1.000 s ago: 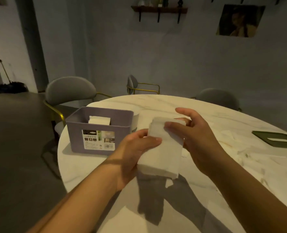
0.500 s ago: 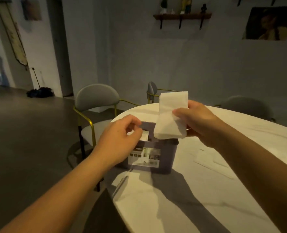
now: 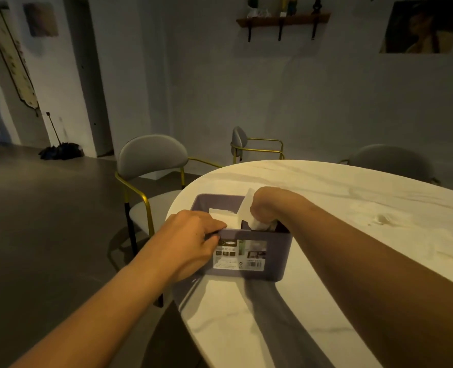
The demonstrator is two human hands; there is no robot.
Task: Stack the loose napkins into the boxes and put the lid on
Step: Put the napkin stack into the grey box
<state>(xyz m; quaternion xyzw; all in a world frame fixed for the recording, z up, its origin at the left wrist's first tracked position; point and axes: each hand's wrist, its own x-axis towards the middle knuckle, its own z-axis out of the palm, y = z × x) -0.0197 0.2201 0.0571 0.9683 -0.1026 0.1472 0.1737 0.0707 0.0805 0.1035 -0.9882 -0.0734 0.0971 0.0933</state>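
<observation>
A purple plastic box (image 3: pixel 278 251) with a printed label stands near the left edge of the white marble table (image 3: pixel 353 203). My right hand (image 3: pixel 266 208) reaches down into the box's right side, fingers curled round a folded white napkin (image 3: pixel 248 208) that stands upright and sticks out above the rim. Inside the box on the left lies a stack of white napkins (image 3: pixel 224 215). My left hand (image 3: pixel 190 240) grips the box's near left rim, fingers curled over the edge. No lid is in view.
A grey chair with gold arms (image 3: pixel 151 176) stands just left of the table, with two more chairs (image 3: pixel 249 144) behind it. A flat white napkin (image 3: pixel 220 285) lies on the table in front of the box. A small crumpled scrap (image 3: pixel 382 217) lies to the right.
My right hand has carried the napkin from above the box down into its right side. My left hand has moved from over the box to its near rim.
</observation>
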